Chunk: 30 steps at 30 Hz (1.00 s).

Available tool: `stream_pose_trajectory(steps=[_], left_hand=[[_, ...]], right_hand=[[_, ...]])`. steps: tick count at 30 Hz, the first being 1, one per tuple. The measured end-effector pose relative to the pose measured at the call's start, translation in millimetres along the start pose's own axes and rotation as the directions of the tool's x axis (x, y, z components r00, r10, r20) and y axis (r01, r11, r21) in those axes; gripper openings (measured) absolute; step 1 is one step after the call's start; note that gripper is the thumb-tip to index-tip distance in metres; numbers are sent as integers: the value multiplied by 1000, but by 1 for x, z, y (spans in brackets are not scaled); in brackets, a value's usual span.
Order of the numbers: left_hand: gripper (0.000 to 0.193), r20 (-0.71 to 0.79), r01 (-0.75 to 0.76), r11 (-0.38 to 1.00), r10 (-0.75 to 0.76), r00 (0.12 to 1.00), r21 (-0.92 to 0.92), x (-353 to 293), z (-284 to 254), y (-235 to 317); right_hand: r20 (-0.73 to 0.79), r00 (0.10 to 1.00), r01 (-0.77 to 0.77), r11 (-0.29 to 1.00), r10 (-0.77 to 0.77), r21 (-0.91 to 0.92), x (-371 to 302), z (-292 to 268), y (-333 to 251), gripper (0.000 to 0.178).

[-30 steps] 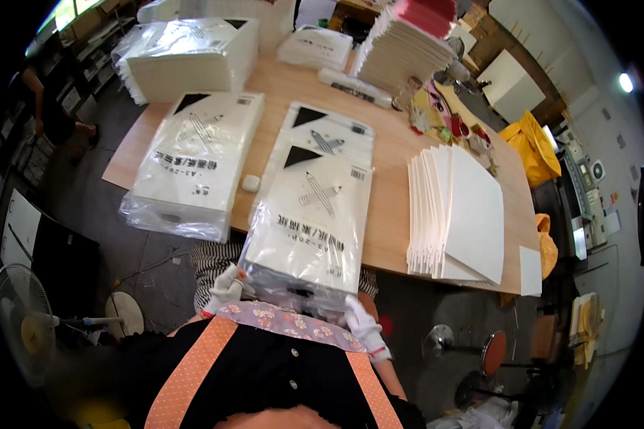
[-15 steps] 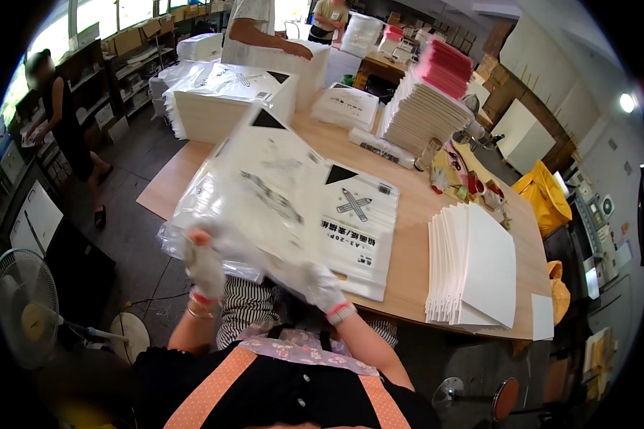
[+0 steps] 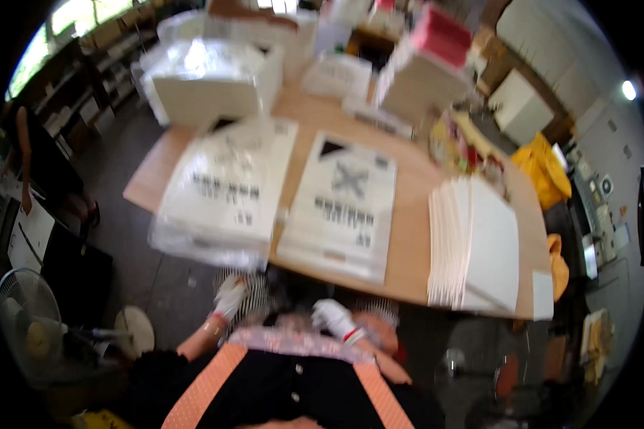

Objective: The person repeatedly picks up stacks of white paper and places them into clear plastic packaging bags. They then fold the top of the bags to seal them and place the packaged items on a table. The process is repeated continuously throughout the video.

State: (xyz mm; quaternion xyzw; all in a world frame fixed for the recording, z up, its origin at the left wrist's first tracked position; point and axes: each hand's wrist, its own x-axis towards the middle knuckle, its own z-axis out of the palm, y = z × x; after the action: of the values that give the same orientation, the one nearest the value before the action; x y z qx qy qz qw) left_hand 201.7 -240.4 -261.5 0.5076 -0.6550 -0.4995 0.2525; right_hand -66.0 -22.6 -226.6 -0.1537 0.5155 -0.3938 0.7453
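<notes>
While two printed packages (image 3: 227,168) (image 3: 345,200) lie face-up, two gloved hands (image 3: 230,297) (image 3: 332,317) hang apart, their grip too blurred to tell.

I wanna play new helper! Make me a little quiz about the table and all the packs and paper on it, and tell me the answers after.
1. True or false: the left hand and the right hand are both apart from the middle pack.

2. Pick one. What colour is the top part of the tall stack at the back?
A) green
B) pink
C) black

3. Fill in the gap: the fanned white sheets lie toward the ____ side of the table, seen from where the person sits.

Key: 1. True. 2. B. 3. right.
</notes>
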Motion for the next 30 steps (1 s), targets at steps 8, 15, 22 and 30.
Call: stream_pose_trajectory(steps=[8,15,22,30], left_hand=[[29,450,-739,587,590,670,331,17,138,237],[25,746,-747,543,294,598,385,74,160,226],[27,794,-607,785,288,535,124,82,150,255],[32,576,-678,727,511,638,106,119,174,261]], right_hand=[[-579,815,393,768,-35,506,-51,0,53,9],[-400,898,132,980,-183,-152,-63,21,6,29],[-349,898,263,963,-268,-64,-52,-10,-97,39],[-437,589,602,730,-680,-325,-1,-60,-159,36]])
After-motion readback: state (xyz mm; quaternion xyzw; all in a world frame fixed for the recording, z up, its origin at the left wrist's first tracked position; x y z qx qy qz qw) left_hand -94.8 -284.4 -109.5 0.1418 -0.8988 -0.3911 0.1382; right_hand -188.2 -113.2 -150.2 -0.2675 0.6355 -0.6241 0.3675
